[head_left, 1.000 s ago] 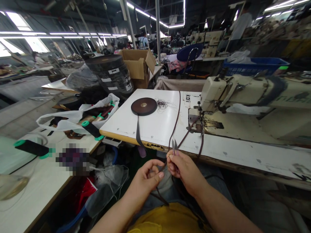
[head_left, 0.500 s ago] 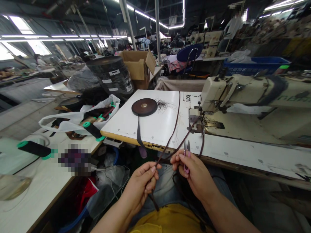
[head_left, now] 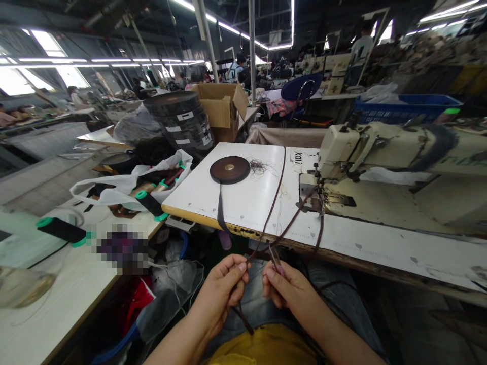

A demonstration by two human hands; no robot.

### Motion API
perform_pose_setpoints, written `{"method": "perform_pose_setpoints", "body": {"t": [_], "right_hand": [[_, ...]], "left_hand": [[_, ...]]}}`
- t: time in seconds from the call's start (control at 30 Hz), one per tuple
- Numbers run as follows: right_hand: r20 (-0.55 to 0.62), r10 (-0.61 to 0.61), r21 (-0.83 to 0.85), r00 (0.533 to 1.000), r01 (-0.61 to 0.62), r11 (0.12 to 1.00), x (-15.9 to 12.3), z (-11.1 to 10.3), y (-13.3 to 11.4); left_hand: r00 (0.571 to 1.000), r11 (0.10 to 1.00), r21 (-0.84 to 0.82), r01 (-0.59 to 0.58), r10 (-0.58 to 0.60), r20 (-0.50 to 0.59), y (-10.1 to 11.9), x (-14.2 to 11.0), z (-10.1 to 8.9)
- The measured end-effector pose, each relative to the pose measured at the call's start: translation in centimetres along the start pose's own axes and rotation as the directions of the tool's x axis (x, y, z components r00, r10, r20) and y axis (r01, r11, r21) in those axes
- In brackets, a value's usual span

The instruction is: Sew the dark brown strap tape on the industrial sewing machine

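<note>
Across the centre and right of the frame lies the white bench [head_left: 251, 203], bearing a sewing machine [head_left: 384, 152] at right. At lower centre, my left hand [head_left: 224, 284] is pinched closed; my right hand [head_left: 291, 291], just beside it, is curled inward. Upper centre: a reel of dark tape [head_left: 239, 170], flat. The brown cord [head_left: 274, 203], gripped by my left hand, crosses the bench's near edge; small scissors [head_left: 274, 257], blades upward, sit in my right. Good handling, I judge, means light tension on the cord and blade tips clear of my left fingers.
</note>
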State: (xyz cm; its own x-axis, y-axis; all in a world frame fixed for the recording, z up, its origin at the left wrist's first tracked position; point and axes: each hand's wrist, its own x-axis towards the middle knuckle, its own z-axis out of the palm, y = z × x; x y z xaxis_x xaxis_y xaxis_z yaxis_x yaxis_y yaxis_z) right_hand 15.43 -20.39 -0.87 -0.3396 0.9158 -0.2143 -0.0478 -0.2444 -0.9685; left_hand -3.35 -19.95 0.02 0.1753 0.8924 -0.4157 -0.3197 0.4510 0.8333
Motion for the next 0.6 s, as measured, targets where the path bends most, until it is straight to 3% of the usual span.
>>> {"method": "perform_pose_setpoints", "body": {"t": [0.17, 0.3, 0.43, 0.6], "right_hand": [[-0.091, -0.114, -0.309, 0.989, 0.081, 0.948, -0.40, -0.57, -0.40], [-0.139, -0.153, -0.347, 0.978, 0.097, 0.933, -0.49, -0.65, -0.56], [-0.220, -0.273, -0.384, 0.936, 0.174, 0.907, -0.28, -0.83, -0.35], [-0.265, -0.380, -0.566, 0.886, 0.177, 0.805, -0.43, -0.97, 0.08]], "left_hand": [[1.000, 1.000, 0.022, -0.001, 0.001, -0.005, -0.26, 0.16, -0.01], [1.000, 1.000, -0.001, -0.003, 0.003, -0.003, -0.34, 0.17, 0.05], [1.000, 0.998, -0.062, 0.014, -0.014, -0.006, -0.18, 0.18, 0.09], [1.000, 0.994, -0.110, 0.022, -0.023, -0.002, -0.07, 0.05, 0.14]]}}
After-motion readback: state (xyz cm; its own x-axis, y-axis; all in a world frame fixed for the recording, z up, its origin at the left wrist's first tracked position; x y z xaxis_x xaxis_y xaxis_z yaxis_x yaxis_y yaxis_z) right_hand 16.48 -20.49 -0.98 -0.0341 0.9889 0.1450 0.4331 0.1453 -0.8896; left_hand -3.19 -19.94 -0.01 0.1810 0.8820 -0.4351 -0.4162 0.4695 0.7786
